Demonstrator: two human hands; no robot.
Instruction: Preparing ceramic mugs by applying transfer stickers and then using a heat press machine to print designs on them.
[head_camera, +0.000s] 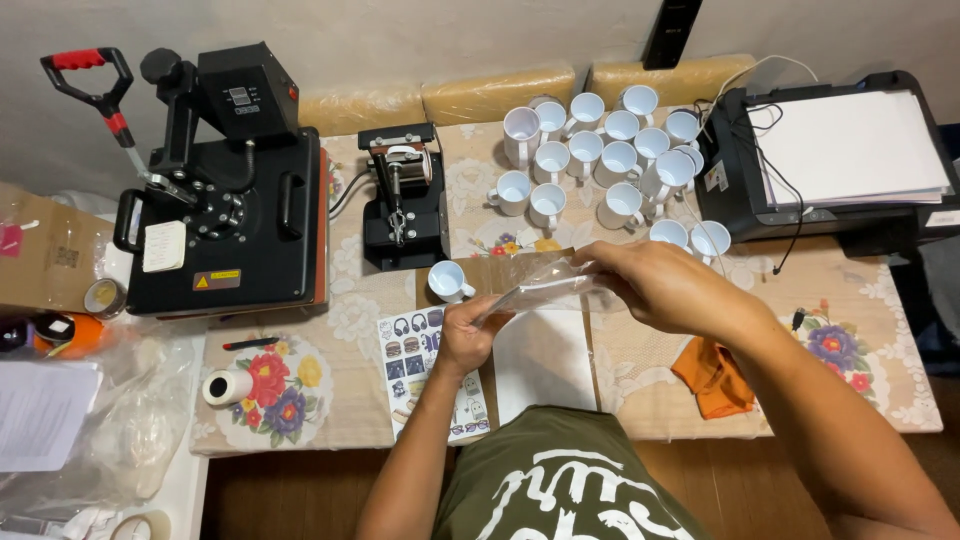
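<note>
Two hands hold a clear plastic sleeve over a cluttered bench.

At frame centre, the left hand (462, 338) pinches the lower end of the clear plastic sleeve (545, 287) while the right hand (655, 285) grips its upper end, stretching it slantwise above the bench (640, 390). Just beside the left hand stands a single white mug (447, 280), and beneath the forearm lies a sheet of printed designs (410, 355) next to a blank white sheet (540, 365). A cluster of white mugs (600, 160) fills the upper centre (several tipped on their sides). A flat heat press (225, 215) sits upper left, a mug press (403, 195) beside it, a printer (830, 160) upper right, and an orange cloth (712, 378) lower right.
</note>
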